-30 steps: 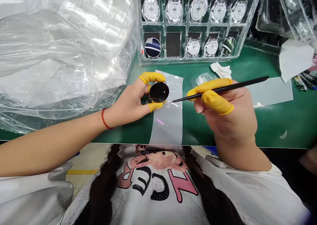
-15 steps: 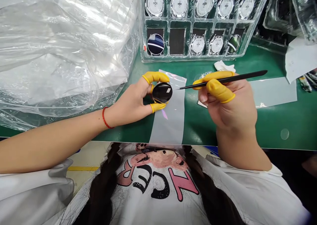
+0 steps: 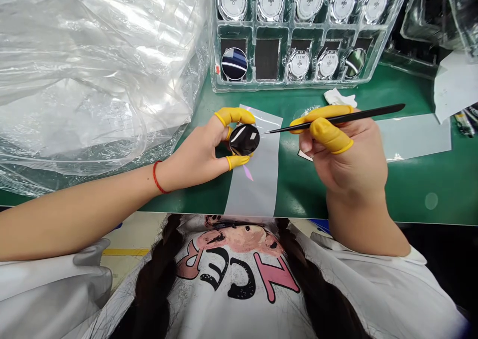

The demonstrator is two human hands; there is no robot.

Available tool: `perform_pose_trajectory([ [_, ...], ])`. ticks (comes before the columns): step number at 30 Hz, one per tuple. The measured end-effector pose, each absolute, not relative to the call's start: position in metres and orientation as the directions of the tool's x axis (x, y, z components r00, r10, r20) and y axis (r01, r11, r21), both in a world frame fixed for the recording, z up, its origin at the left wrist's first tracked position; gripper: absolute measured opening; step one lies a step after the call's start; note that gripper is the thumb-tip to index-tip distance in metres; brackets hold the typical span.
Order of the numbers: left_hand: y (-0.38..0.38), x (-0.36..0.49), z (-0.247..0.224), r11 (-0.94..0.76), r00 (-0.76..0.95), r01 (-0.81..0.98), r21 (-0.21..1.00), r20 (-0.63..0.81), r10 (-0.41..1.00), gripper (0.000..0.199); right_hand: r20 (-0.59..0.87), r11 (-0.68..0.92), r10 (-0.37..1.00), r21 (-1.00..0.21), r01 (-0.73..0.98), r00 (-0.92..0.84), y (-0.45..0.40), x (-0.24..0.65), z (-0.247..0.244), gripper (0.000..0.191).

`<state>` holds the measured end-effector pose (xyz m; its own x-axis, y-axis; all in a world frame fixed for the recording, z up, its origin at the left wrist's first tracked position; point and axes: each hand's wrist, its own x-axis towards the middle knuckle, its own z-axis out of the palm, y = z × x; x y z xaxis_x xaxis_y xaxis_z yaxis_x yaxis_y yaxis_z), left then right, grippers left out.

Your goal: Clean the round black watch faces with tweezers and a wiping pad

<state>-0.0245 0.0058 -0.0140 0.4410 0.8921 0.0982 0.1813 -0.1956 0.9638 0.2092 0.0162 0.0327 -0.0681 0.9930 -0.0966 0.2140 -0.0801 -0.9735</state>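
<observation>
Yellow finger cots cover several of my fingertips. My left hand (image 3: pixel 201 152) grips a round watch case (image 3: pixel 244 141) by its edges, its glossy dark face turned up and catching light. Under it lies a translucent film strip (image 3: pixel 257 189) on the green mat. In my right hand (image 3: pixel 345 152) is a pair of thin black tweezers (image 3: pixel 358 115), held like a pen. Their fine tip points left and ends just off the right edge of the watch case. Whether the tips are pressed together I cannot make out.
A clear plastic tray (image 3: pixel 254 86) with several watch cases (image 3: pixel 271 3) stands at the back. Crumpled clear plastic bags (image 3: pixel 93 80) fill the left side. A white crumpled tissue (image 3: pixel 339 98) and another film strip (image 3: pixel 418 137) lie on the right of the green mat (image 3: pixel 403 189).
The tweezers' tip has come slightly closer to the watch case. A curved bright reflection now shows on the dark face, and the view has shifted a little.
</observation>
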Motion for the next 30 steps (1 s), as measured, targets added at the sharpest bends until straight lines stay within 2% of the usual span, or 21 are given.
perform_pose_trajectory([
  [5,0.005,-0.024,-0.014,-0.185,0.443,0.198,0.963,0.081,0.893,0.048,-0.098,-0.080,0.992,-0.975,0.207,-0.080,0.016,0.211,0.032,0.029],
  [14,0.005,-0.023,-0.012,-0.206,0.432,0.177,0.962,0.113,0.895,0.048,-0.076,-0.074,0.994,-0.997,0.030,-0.080,0.017,0.210,0.031,0.018],
  [21,0.005,-0.024,-0.013,-0.237,0.447,0.187,0.953,0.132,0.885,0.046,-0.082,-0.066,0.993,-0.981,0.180,-0.081,0.017,0.212,0.028,0.030],
  [30,0.004,-0.024,-0.013,-0.243,0.463,0.158,0.957,0.145,0.874,0.046,-0.032,-0.023,0.992,-0.997,0.067,-0.126,0.022,0.213,0.022,0.030],
])
